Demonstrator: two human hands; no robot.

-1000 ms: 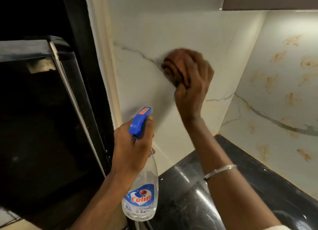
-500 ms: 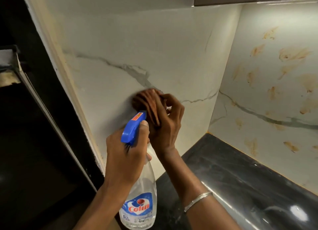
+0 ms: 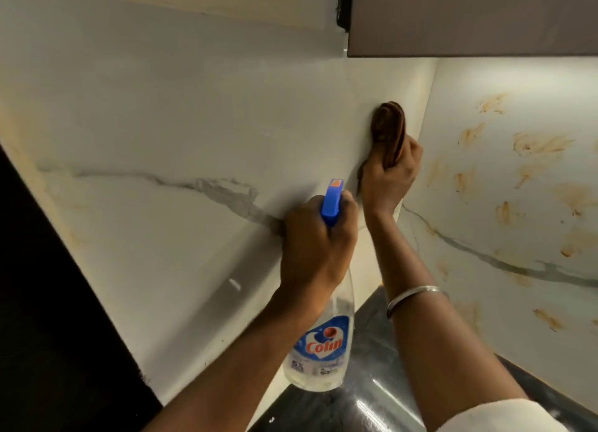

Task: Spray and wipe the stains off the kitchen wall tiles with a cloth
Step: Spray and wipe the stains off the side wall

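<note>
My right hand [image 3: 390,176] presses a folded brown cloth [image 3: 388,129] flat against the left wall tile [image 3: 194,124], close to the inner corner. My left hand [image 3: 315,247] grips a clear spray bottle [image 3: 320,350] with a blue trigger head and a Colin label, held upright in front of the same tile. The left tile is white marble with a grey vein and looks clean. The right wall tile [image 3: 517,189] carries several orange-brown smear stains [image 3: 540,143].
A dark cabinet underside [image 3: 469,20] hangs above the corner. A glossy black countertop [image 3: 365,399] runs below both walls. A black surface [image 3: 48,302] borders the left tile's edge. A metal bangle [image 3: 411,297] circles my right wrist.
My right hand has swept the cloth from the middle of the left tile up and right toward the corner. The view has turned right, and the bottle has stayed in my left hand.
</note>
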